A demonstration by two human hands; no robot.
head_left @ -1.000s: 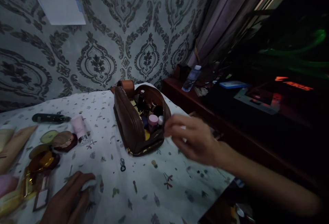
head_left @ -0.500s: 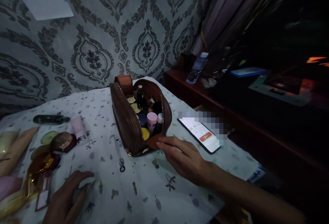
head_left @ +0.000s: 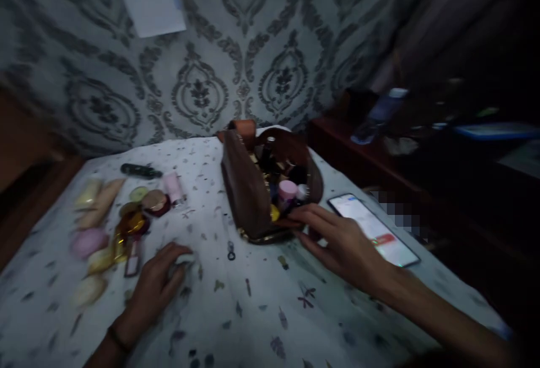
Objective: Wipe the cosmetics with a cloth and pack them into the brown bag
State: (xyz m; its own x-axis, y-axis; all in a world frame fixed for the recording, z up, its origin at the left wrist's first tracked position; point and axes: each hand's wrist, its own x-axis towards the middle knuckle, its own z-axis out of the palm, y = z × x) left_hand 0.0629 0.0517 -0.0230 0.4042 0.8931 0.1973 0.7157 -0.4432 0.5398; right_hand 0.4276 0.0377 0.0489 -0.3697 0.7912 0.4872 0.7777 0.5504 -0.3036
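A brown leather makeup bag (head_left: 244, 193) stands unzipped on the patterned cloth, its mouth spread wide. Inside it are a pink-lidded jar (head_left: 287, 190), a yellow round item (head_left: 274, 212) and dark bottles. My right hand (head_left: 337, 238) is at the bag's front right edge, thumb and fingers closed on its brown flap (head_left: 284, 224). On the cloth to the left rests my left hand (head_left: 162, 275), fingers curved with a gap between thumb and forefinger. Pale cloth or a small white thing shows in that gap; I cannot tell which. Motion blurs the view.
Left of my left hand lie several cosmetics: a pink tube (head_left: 172, 188), a round compact (head_left: 156, 203), a dark green tube (head_left: 140, 171) and a pink rounded item (head_left: 88, 242). A lit phone (head_left: 367, 224) lies right of the bag. Beyond stands a clear bottle (head_left: 383, 112).
The view has swung left, so everything sits further right and more cosmetics show. My right hand stays at the bag's flap. My left hand keeps its place on the cloth.
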